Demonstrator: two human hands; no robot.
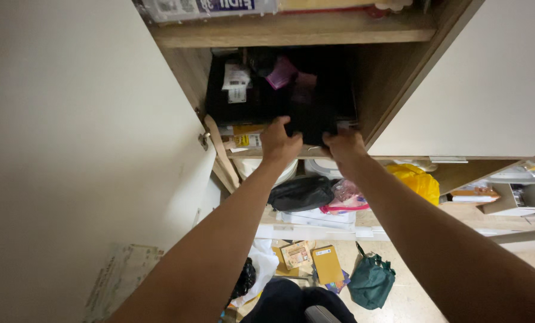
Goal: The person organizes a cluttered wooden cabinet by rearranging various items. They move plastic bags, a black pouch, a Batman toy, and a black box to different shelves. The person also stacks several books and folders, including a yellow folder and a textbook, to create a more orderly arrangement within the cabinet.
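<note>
Head view, hands: As both arms reached up into the open cupboard, the left hand (pixel 279 142) and the right hand (pixel 343 146) were pressed side by side against the front lower edge of a black bag (pixel 306 104).
Fingers: Those of the left hand curled up onto the bag's front and looked clamped on it; those of the right hand lay together under or against its bottom edge, but whether they truly gripped could not be told.
Bag's place: It sat inside the middle compartment, on the wooden shelf (pixel 291 153), its front reaching about to the shelf's edge, with a white label (pixel 236 84) on its left part and something pink (pixel 281 73) on top towards the back.
How far along: By my judgement the bag was in hand yet mostly lodged in the compartment; neither fully out nor clearly pushed home, and which way it was going could not be read.
Near the hands: Yellow packets (pixel 246 139) lay just left of the left hand, beside the open door (pixel 82 149).
Upper shelf: A board (pixel 291 30) above carried flat boxes, only partly seen.
Below: On the floor lay a dark pouch (pixel 300 192), a yellow bag (pixel 416 179), a green bag (pixel 370 281) and small cardboard boxes (pixel 327 263).
</note>
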